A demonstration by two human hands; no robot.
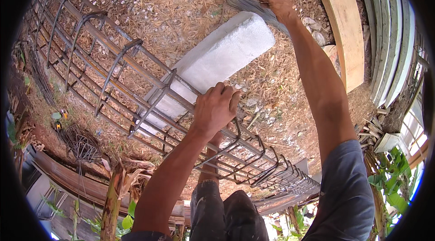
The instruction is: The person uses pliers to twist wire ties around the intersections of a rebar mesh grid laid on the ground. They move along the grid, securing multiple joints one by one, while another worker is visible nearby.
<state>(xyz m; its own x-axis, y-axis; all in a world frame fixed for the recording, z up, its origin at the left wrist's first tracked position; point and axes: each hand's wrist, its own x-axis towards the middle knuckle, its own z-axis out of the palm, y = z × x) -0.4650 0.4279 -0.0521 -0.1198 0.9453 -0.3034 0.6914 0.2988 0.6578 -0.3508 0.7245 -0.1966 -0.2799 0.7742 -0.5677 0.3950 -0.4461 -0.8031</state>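
A long rebar cage (pixel 129 60) of rusty bars and square stirrups crosses in front of me, from far left to near right. My left hand (pixel 215 107) is closed at its top bar near the middle; what its curled fingers hold is hidden. Farther off, my right arm reaches out to a bundle of grey tie wire (pixel 244 4) on the ground. The fingers of my right hand (pixel 277 5) are pinched together at the strands. Under the cage, and reaching beyond it, lies a pale concrete block (pixel 222 53).
At right stand a curved-looking wooden board (pixel 342 23) and several grey-green panels (pixel 392 37). Dry shavings cover the ground (pixel 176 5). A coil of thin rods (pixel 84 148) lies at left, near a plant stem (pixel 112 200). My legs (pixel 226 214) are close to the cage.
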